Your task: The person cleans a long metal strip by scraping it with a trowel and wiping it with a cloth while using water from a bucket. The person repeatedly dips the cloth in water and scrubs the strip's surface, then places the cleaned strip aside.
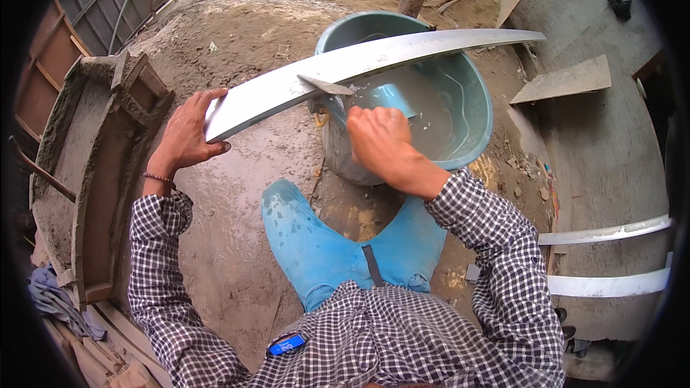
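The left hand (188, 133) grips the near end of a long grey bar (345, 65) that lies across a teal tub (478, 111) of murky water. The right hand (377, 136) is closed on a trowel (327, 86), its blade flat against the bar over the tub's left rim.

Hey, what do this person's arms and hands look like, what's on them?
Both arms wear long sleeves of a dark-and-white small-check shirt, cuffs pushed up a little above the wrists. The left hand is bare, with a thin beaded bracelet at the wrist. The right hand is bare too, no glove or band visible.
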The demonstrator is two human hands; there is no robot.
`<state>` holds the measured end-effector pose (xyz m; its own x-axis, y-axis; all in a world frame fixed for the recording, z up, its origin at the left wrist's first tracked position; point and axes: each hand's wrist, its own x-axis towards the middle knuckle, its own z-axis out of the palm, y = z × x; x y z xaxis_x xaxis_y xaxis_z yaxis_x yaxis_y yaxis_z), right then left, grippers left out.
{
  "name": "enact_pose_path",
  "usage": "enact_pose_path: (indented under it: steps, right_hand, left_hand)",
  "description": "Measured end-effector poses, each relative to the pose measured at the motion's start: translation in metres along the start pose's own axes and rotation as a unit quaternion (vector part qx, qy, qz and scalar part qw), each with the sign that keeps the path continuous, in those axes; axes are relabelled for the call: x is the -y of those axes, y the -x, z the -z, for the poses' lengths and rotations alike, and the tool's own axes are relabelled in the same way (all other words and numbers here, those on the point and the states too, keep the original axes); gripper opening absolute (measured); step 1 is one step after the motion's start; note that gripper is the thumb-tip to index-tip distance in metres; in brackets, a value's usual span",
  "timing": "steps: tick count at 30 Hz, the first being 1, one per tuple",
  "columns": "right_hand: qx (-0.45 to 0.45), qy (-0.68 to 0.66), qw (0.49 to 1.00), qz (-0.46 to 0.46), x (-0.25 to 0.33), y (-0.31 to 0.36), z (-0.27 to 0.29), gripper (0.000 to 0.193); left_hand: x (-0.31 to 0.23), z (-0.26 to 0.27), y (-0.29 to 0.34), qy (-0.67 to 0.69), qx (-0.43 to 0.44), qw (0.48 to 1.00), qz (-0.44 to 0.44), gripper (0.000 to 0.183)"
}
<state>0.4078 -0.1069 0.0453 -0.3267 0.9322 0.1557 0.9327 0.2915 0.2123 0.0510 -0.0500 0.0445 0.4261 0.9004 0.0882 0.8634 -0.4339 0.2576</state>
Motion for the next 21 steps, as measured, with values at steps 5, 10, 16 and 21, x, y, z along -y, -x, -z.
enact_pose_path:
  steps: [5, 10, 16, 21]
  right_hand:
    - [0.03, 0.003, 0.996, -0.084, -0.088, 0.0, -0.018, 0.011]
    - [0.011, 0.002, 1.0, -0.016, -0.075, 0.001, -0.014, 0.012]
    - [-0.087, -0.012, 0.992, -0.095, -0.084, 0.01, -0.021, 0.02]
    - [-0.092, -0.045, 0.993, -0.054, 0.003, 0.004, -0.02, 0.025]
  left_hand:
    - [-0.02, -0.013, -0.007, -0.077, -0.091, 0.992, -0.03, 0.092]
    - [-0.001, -0.018, 0.011, -0.079, -0.116, 0.99, -0.025, 0.09]
    - [-0.013, 0.038, -0.018, 0.047, 0.033, 0.998, 0.003, 0.076]
    - [-0.013, 0.066, -0.024, 0.017, 0.07, 0.997, 0.019, 0.048]
